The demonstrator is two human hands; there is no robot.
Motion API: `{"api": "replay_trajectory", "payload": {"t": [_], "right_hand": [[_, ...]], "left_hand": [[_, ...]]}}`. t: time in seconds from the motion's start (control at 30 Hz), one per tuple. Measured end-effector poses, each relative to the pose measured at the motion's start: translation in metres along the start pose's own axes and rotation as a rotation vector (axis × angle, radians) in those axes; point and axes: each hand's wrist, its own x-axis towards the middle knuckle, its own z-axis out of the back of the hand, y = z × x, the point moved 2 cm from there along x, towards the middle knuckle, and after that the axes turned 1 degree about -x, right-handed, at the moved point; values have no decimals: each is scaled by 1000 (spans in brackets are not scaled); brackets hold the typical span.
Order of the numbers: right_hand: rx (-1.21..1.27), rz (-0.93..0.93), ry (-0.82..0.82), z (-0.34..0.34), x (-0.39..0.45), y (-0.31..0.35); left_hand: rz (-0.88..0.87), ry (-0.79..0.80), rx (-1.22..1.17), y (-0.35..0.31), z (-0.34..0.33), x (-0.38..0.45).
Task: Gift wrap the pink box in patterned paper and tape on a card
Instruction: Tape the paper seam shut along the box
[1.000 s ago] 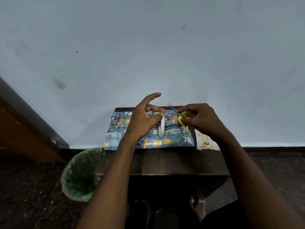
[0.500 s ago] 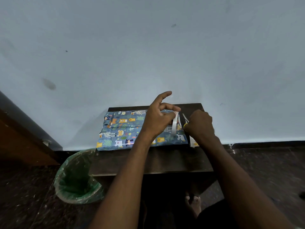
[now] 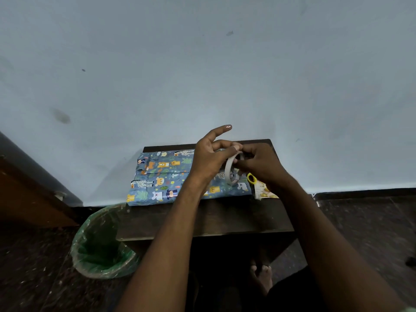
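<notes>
A flat parcel wrapped in blue animal-print paper (image 3: 162, 179) lies on a small dark wooden table (image 3: 213, 219); no pink shows. Above its right half my left hand (image 3: 209, 158) holds a roll of clear tape (image 3: 230, 168) upright, index finger stretched out. My right hand (image 3: 261, 164) meets it at the roll, fingertips pinched at the tape's upper edge. Yellow-handled scissors (image 3: 252, 178) lie on the table under my right wrist. A white card with yellow pictures (image 3: 264, 193) lies to the right of the parcel, partly hidden by my right forearm.
A bin lined with a green bag (image 3: 101, 246) stands on the floor left of the table. A pale wall (image 3: 202, 75) rises right behind the table. A wooden door (image 3: 24, 194) is at far left. Bare feet (image 3: 262, 275) show under the table.
My right hand has put the scissors down on the table at the parcel's right end and come up to the tape roll, which my left hand has kept holding.
</notes>
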Motion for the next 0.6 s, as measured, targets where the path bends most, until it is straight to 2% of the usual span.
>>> {"api": "replay_trajectory", "payload": {"t": [0.1,0.23,0.4,0.5,0.6], "right_hand": [[-117,-50,-86,-4,1,-5],[-244,2,-132,-7,6,-9],[-470,118,-258,-12,6,-9],[-517,149,-331,-13,4,-9],[-513,135,-359,-12,3,-10]], "left_hand": [[-29,-104,33,-2,4,-3],[-36,-186,76,0,6,-3],[117,-223,64,4,11,-2],[241,-215,-16,4,13,-4],[247,-201,4,4,11,-4]]}}
